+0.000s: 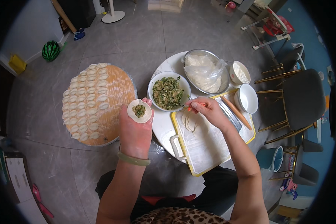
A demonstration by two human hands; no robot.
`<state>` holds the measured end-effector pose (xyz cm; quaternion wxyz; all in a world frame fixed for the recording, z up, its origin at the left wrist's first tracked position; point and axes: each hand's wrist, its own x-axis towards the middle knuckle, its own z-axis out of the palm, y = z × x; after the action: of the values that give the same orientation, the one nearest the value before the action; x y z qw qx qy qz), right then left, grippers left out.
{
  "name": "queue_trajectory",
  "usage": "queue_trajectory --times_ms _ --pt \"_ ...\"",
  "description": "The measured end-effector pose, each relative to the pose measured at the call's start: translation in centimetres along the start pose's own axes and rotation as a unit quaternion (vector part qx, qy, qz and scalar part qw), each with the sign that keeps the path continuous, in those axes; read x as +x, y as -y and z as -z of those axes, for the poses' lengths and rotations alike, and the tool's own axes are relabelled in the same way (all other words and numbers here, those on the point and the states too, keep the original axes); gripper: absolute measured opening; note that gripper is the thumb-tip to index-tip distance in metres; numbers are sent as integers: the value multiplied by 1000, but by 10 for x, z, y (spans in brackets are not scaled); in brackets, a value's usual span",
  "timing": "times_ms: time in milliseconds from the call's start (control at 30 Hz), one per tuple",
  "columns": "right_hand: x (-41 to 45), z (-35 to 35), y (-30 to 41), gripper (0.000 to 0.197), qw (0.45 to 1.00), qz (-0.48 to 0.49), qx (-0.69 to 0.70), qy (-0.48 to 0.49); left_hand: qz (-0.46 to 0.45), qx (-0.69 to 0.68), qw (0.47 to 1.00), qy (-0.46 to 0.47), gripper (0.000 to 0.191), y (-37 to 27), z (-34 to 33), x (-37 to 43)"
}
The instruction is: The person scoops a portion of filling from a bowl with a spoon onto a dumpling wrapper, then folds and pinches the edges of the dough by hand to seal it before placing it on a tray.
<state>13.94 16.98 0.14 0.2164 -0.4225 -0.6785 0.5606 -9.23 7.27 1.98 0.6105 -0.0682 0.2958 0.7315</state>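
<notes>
On the palm of my left hand (135, 134) lies a round dumpling wrapper (131, 114) with a small mound of green-flecked filling (139, 111) at its centre. My right hand (208, 109) pinches a utensil with an orange-red handle (202, 104), its metal end at the rim of a white bowl (170, 73). That bowl holds a heap of chopped filling (167, 92). Beneath my right hand, several loose wrappers (191, 123) overlap on a yellow-edged cutting board (210, 155). To the left, rows of folded dumplings (91, 91) rest on a round wooden board (116, 84).
A metal basin (226, 79) holds dough under clear plastic. Beside it stand a bowl of white flour (240, 73) and another white bowl (247, 98). A wooden rolling pin (236, 112) lies across the cutting board. Grey chairs (303, 98) and a teal bin (264, 158) stand at the right.
</notes>
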Motion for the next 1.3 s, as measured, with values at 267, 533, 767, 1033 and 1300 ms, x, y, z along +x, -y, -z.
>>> queue_trajectory --times_ms 267,533,767,1033,1300 --pt "4 10 -16 26 988 -61 140 -29 -10 -1 1000 4 32 -1 -2 -1" --pt "-1 14 -21 27 921 -116 362 -91 10 -8 1000 -22 40 5 -2 5" --pt "-17 -5 26 28 930 -44 344 -123 50 7 999 8 46 23 -1 2" --pt "-58 -53 44 33 918 291 -248 -102 76 -28 994 76 55 26 -9 -3" --pt "-69 -60 29 43 831 375 -405 -66 93 -35 990 96 54 26 -12 -4"
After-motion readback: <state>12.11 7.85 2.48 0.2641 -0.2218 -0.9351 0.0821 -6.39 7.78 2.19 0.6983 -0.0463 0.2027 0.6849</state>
